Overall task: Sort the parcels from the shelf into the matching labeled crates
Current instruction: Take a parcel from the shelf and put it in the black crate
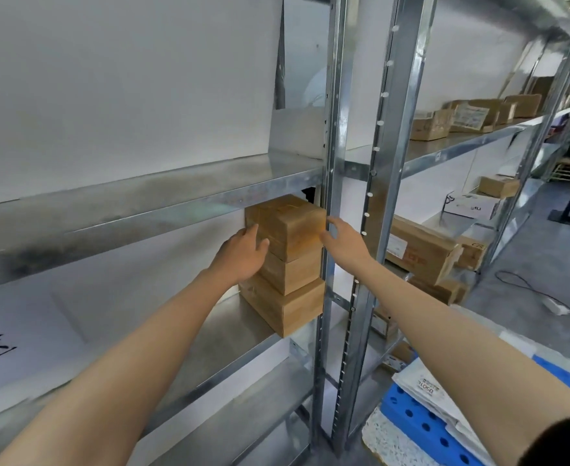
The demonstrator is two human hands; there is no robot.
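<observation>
Three cardboard parcels were stacked at the right end of the shelf. The top parcel was flanked by the left hand and right hand, fingers spread. It was judged stiff and light, best clasped at opposite sides.

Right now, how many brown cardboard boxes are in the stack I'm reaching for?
3, in one stack: top brown cardboard box, middle box beneath it, bottom box on the grey metal shelf. More may sit hidden behind.
</observation>
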